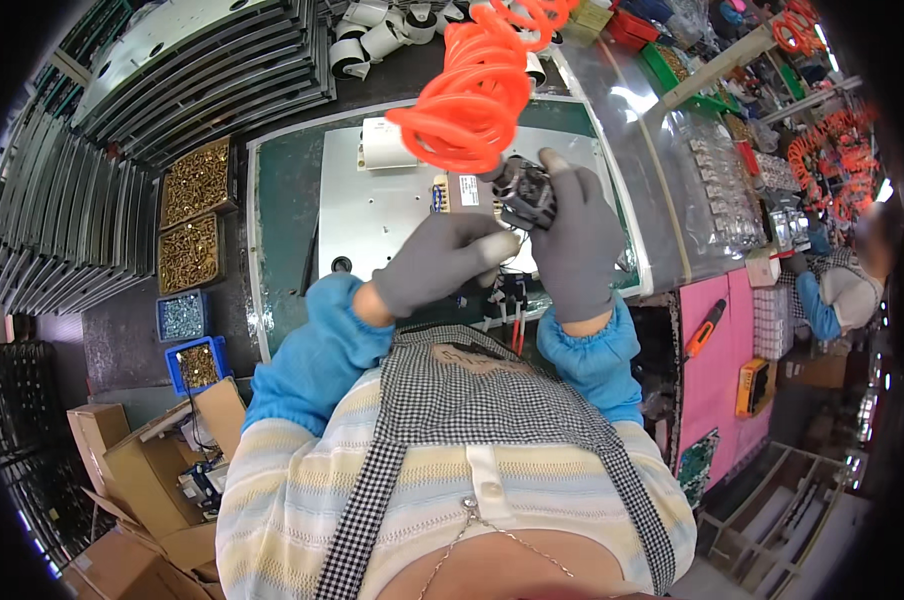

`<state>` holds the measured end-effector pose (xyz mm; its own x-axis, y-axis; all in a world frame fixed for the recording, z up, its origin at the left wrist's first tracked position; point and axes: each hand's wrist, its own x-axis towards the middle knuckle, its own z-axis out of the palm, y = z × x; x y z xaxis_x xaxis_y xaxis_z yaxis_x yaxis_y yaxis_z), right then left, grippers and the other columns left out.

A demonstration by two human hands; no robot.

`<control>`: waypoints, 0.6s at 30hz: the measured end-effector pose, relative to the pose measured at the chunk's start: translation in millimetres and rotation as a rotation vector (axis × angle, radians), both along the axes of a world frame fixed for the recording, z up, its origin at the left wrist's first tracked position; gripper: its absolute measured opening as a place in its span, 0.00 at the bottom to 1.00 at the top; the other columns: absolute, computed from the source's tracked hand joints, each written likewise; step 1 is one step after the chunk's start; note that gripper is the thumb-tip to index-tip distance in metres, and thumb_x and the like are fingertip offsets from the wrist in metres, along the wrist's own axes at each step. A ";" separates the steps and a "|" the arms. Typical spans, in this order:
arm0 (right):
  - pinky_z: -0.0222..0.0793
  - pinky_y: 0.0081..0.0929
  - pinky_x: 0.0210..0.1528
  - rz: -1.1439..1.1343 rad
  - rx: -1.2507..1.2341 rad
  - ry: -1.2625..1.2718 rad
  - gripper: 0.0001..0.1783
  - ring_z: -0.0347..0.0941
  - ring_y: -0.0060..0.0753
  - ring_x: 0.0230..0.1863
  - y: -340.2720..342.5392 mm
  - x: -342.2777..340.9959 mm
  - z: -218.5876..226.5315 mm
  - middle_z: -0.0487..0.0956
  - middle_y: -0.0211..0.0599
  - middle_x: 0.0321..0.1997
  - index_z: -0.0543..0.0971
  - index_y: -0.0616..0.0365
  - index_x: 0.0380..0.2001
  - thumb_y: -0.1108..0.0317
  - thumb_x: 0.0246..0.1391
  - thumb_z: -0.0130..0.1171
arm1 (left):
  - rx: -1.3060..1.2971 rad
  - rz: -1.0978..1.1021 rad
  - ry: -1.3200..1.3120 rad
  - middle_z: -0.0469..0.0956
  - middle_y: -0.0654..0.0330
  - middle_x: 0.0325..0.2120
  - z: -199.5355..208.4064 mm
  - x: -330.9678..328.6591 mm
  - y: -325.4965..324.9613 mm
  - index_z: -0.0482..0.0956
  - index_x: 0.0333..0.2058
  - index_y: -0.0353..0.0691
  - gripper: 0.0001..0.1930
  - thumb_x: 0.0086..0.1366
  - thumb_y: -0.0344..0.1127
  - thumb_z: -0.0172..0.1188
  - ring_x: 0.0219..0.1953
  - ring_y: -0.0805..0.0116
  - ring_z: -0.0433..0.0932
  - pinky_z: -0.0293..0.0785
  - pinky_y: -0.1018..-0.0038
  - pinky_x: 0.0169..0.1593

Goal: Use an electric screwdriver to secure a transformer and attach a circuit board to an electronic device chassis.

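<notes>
Workshop bench with a green mat [282, 240], seen from above, bearing a flat grey metal panel [372, 215]. Both hands wear grey knit gloves and blue sleeve covers. Right hand [575, 245]: fingers closed around a dark power tool [525, 193] held above the panel, thumb raised beside the tool's body. Left hand [442, 260]: fingers curled, tips pinched together and touching the underside of the same tool (whether something small is gripped between them cannot be told). Orange coiled air hose [477, 90]: rises from the tool's top toward the far edge of the bench. Small black fixture [512, 292]: stands on the panel's near edge, just below the hands. Left of the mat: two open trays of brass-coloured screws [194, 215], and nearer the person two blue bins [187, 340] of small fasteners. Stacked grey metal panels [122, 120] fill the far left. Cardboard boxes [132, 470] lie at lower left. Pink surface [717, 370] at right carries an orange-handled tool [707, 327]; another person [842, 290] sits beyond it
</notes>
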<state>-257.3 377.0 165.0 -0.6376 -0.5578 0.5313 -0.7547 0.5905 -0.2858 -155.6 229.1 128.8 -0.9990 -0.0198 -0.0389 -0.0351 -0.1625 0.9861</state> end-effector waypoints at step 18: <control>0.74 0.37 0.31 0.113 -0.162 -0.041 0.29 0.78 0.42 0.33 0.4 -16.8 -13.7 0.78 0.37 0.40 0.74 0.50 0.52 0.77 0.42 0.63 | -0.161 0.163 -0.008 0.81 0.52 0.35 2.6 -15.3 1.2 0.78 0.44 0.35 0.13 0.63 0.33 0.59 0.40 0.62 0.82 0.77 0.70 0.43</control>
<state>-274.1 377.4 151.3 -0.5983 -0.5365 0.5951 -0.7997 0.4462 -0.4018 -170.9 230.3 131.4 -0.9818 -0.1877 -0.0298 -0.0289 -0.0074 0.9996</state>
